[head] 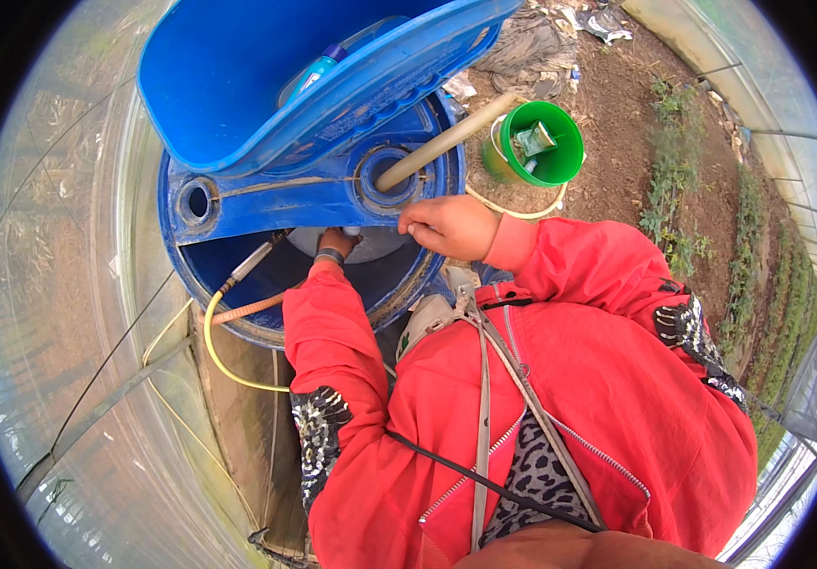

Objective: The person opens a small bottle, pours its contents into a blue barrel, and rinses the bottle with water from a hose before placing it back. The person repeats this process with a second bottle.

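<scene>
My left hand [338, 242] reaches through the cut opening of a blue plastic barrel [273, 206]; a pale object shows at its fingers, too hidden to name. Whitish liquid [380, 245] is visible inside. Above the barrel's right rim, my right hand [444, 226] has curled fingers, and whether it holds anything is unclear. A wand with a metal fitting [252, 262] on a yellow hose [215, 348] leans into the opening, beside an orange ribbed hose [255, 307]. A tan pipe [451, 142] enters the barrel's round port. Over the barrel's far side, a blue plastic tub [202, 92] holds a teal bottle [316, 71].
A green bucket [572, 153] with packets inside stands on the soil at the right. Beyond it are plant rows [672, 185] and crumpled plastic sheeting [533, 53]. The greenhouse's plastic wall [95, 249] runs along the left, near a cord [113, 359].
</scene>
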Demonstrator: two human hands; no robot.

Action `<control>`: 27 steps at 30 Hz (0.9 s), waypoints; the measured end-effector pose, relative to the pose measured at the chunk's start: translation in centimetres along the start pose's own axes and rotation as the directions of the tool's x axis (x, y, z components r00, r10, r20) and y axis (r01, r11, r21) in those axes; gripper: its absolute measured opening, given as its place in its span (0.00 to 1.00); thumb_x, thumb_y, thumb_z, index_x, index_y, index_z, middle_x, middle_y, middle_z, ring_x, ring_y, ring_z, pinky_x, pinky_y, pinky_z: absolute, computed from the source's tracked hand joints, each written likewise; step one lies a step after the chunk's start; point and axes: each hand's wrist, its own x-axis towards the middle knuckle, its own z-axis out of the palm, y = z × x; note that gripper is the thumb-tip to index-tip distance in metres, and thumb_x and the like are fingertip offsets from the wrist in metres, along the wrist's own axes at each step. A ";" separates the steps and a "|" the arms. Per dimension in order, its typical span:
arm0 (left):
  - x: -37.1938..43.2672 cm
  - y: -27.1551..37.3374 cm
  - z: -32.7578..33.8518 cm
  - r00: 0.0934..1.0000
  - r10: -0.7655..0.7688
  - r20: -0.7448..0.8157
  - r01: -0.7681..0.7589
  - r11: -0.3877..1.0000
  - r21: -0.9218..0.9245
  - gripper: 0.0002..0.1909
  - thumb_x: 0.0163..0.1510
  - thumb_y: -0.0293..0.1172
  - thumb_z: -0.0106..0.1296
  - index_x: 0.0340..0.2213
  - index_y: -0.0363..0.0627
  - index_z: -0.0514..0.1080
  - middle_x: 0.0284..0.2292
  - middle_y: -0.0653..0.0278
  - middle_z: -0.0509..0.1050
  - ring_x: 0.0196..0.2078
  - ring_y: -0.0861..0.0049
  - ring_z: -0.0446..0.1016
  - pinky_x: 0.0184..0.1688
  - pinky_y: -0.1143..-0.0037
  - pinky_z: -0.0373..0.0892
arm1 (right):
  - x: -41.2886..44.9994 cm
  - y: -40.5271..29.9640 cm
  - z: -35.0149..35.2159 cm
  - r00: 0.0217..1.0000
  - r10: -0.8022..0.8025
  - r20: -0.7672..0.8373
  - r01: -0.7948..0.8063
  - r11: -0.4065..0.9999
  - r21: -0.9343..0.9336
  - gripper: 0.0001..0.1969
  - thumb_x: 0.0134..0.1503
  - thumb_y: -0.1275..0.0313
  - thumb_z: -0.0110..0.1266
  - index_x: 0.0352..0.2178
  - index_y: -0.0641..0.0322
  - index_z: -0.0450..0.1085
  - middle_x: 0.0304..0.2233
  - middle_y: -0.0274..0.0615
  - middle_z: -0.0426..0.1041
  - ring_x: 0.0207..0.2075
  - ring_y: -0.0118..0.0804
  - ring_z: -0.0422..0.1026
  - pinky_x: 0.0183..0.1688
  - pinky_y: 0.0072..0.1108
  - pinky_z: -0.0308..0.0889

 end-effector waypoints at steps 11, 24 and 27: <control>-1.5 0.4 -1.7 0.965 -0.130 0.229 0.130 0.991 0.016 0.42 0.40 0.58 0.54 0.52 0.41 0.63 0.54 0.49 0.61 0.58 0.60 0.59 0.60 0.63 0.50 | -0.2 -0.4 -0.6 0.998 0.044 0.036 -0.041 0.995 -0.089 0.10 0.56 0.64 0.49 0.30 0.60 0.69 0.26 0.44 0.71 0.28 0.46 0.71 0.30 0.31 0.66; -1.5 -0.7 -4.4 0.958 -0.278 0.068 0.266 0.952 0.150 0.38 0.42 0.58 0.51 0.51 0.47 0.66 0.52 0.46 0.64 0.55 0.59 0.62 0.54 0.71 0.59 | -0.8 0.0 -0.3 0.996 -0.005 -0.090 0.000 0.999 -0.047 0.12 0.55 0.63 0.49 0.27 0.60 0.68 0.24 0.45 0.69 0.26 0.49 0.70 0.28 0.33 0.64; -2.4 2.1 -6.0 0.936 -0.230 0.267 0.109 0.910 0.400 0.37 0.42 0.58 0.51 0.49 0.47 0.67 0.50 0.48 0.66 0.53 0.60 0.64 0.53 0.71 0.60 | -0.7 0.5 -0.1 0.994 0.009 -0.109 -0.012 0.999 -0.031 0.10 0.55 0.64 0.48 0.28 0.60 0.68 0.24 0.45 0.70 0.26 0.49 0.70 0.28 0.33 0.65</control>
